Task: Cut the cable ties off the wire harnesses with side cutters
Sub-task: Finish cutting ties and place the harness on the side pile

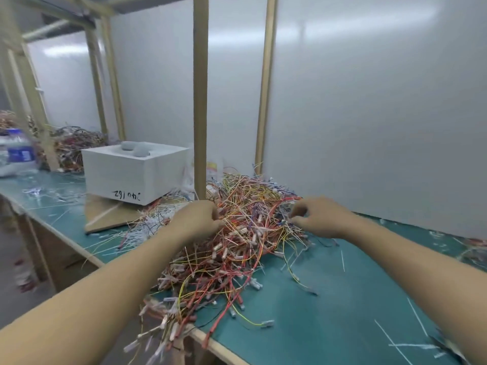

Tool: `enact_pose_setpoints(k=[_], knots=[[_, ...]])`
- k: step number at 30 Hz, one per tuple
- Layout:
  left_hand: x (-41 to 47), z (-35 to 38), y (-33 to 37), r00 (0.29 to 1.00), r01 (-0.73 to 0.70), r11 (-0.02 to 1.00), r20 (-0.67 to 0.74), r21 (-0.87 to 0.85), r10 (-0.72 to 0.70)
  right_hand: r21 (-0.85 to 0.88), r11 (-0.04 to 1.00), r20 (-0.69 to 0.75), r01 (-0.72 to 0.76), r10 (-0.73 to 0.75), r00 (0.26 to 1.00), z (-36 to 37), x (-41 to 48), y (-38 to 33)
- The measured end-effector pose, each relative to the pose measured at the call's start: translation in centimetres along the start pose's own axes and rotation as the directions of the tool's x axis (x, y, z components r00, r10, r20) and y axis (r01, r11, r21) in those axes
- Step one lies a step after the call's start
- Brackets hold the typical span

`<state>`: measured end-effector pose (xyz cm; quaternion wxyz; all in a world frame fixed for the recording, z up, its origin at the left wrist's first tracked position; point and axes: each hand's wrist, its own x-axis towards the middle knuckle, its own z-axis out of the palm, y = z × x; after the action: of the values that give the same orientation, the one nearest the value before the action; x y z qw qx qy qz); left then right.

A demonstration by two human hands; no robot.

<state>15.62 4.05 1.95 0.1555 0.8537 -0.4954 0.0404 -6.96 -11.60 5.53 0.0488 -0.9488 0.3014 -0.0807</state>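
Red-orange tangled wire harnesses [237, 233], white connectors

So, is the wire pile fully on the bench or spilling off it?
Spilling off. The near end of the wire pile hangs past the front edge of the bench; the rest lies on its green top.

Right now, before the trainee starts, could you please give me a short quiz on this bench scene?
1. True or false: the left hand holds side cutters.
2. Where does the white box stand relative to the wire pile? A: left of it. B: right of it. C: on top of it.
3. What does the right hand reach into?
Key: 1 false; 2 A; 3 the wire pile.
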Motion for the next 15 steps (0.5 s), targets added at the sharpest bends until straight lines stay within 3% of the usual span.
enact_pose_setpoints(k=[4, 8, 11, 15], knots=[[1.4, -1.8, 0.3, 0.992, -0.082, 0.992, -0.102, -0.100, 0.072, 0.246, 0.969, -0.053, 0.022, -0.009, 0.999, 1.9, 4.0, -4.3], [1.5, -5.3, 1.1, 0.974, -0.155, 0.866, -0.222, -0.475, 0.053, 0.506, 0.842, -0.008, -0.190, 0.225, 0.974, 2.1, 7.6, -5.2], [0.9, -7.1, 1.7, 0.984, -0.173, 0.720, -0.147, -0.672, 0.100, 0.727, 0.592, 0.153, -0.348, 0.354, 0.923, 1.8, 9.1, -5.6], [0.1, -7.3, 0.8, 0.960, -0.163, 0.639, 0.030, -0.751, 0.280, 0.934, 0.214, 0.203, -0.286, 0.340, 0.918, 0.3, 10.9, -5.7]])
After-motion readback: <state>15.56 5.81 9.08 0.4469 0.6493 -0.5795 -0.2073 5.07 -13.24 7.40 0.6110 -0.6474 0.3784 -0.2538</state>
